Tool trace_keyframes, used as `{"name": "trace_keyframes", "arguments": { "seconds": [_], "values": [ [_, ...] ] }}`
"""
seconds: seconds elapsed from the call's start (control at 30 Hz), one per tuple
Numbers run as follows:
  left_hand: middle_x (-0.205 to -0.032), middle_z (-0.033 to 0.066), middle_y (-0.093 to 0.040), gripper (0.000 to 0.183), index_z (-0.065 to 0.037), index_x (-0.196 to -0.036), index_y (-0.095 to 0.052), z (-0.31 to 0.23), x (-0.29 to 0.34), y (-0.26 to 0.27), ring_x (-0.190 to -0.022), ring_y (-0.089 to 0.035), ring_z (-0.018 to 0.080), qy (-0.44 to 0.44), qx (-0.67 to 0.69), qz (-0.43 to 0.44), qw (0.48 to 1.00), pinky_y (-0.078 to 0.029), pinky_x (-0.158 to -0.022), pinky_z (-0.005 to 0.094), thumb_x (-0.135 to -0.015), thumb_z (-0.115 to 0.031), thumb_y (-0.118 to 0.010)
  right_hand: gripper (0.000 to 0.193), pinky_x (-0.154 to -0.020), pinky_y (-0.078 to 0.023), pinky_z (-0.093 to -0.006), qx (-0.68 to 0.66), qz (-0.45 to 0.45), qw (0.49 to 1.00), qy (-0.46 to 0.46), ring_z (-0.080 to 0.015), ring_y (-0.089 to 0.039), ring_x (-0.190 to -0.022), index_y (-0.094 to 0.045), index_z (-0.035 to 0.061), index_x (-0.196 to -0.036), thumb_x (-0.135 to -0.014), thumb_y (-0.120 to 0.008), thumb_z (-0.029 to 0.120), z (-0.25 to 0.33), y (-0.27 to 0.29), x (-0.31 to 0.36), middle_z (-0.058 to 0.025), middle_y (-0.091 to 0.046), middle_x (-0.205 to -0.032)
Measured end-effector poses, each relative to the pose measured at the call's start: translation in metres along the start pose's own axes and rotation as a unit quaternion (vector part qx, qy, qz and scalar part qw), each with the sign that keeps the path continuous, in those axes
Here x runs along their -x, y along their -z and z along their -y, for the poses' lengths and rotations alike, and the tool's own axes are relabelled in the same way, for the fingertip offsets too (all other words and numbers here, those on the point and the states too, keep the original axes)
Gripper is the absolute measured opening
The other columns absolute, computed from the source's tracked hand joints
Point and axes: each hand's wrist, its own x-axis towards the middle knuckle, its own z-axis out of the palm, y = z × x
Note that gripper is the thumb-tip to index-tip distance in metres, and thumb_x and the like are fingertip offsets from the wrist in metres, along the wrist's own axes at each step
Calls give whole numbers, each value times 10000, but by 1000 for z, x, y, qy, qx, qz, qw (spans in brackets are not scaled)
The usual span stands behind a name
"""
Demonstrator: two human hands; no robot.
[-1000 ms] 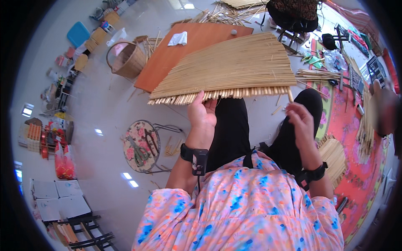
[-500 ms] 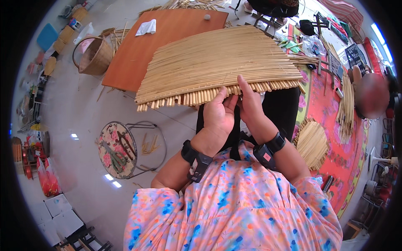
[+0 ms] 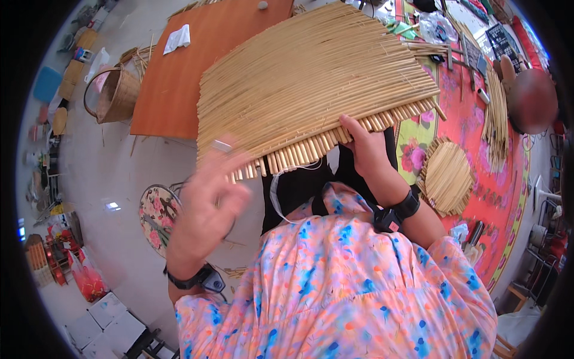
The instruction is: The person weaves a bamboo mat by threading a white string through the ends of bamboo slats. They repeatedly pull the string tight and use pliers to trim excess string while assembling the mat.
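Observation:
A large mat of straw-coloured stalks point(image 3: 311, 78) lies tilted over my lap, its far part over the table, with cut stalk ends along its near edge. My right hand point(image 3: 366, 143) grips that near edge, thumb on top and fingers underneath. At the mat's near left corner is my left hand point(image 3: 215, 206), smeared by motion; whether it touches the mat cannot be told. A thin white string point(image 3: 274, 194) hangs from the near edge down to my lap.
An orange-brown table point(image 3: 164, 102) bears a white cloth point(image 3: 177, 39). A wicker basket point(image 3: 116, 99) stands left of it. Left of my lap is a floral stool point(image 3: 156, 218). On the red floral floor covering point(image 3: 478, 197) lie a round stalk mat point(image 3: 448, 176) and a stalk bundle point(image 3: 495, 119).
My left hand has left the middle of the near edge and moved left to the mat's corner. The mat has tilted, its left end nearer me. The string has come into view.

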Motion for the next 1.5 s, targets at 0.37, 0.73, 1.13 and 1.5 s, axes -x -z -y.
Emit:
{"name": "trace_keyframes", "arguments": {
  "seconds": [0.37,0.73,1.13,1.5],
  "values": [
    [-1013,160,-645,179,-4,-1030,-641,27,-112,-75,-958,-631,348,-244,-188,15,951,-502,-819,397,-872,-78,-682,446,-698,-545,-310,-9,10,1000,12,-148,-652,-928,-543,58,-1217,-835,-760,133,4,14,2,-54,-635,-1084],
    [-818,118,-582,77,-32,-857,-629,55,-136,-109,-782,-588,328,-312,-161,21,936,-489,-675,420,-860,-83,-686,437,-657,-561,-298,3,-40,998,-52,-152,-671,-918,-581,33,-1181,-813,-786,149,9,15,23,-51,-668,-1042],
    [-911,87,-634,37,-49,-918,-614,29,-158,-58,-863,-640,243,-436,-87,-210,871,-500,-735,295,-949,-69,-605,483,-845,-537,-318,57,-73,994,56,-180,-665,-963,-586,-34,-1171,-775,-818,119,-16,20,14,-87,-679,-1079],
    [-1390,276,-475,543,-79,-1368,-535,176,38,200,-1278,-462,441,118,-489,-398,767,-401,-1059,480,-956,-427,-600,414,-732,-519,-278,192,-59,980,2,-143,-627,-1034,-671,56,-1193,-838,-779,240,-18,68,-5,-59,-629,-1199]
  ]
}}
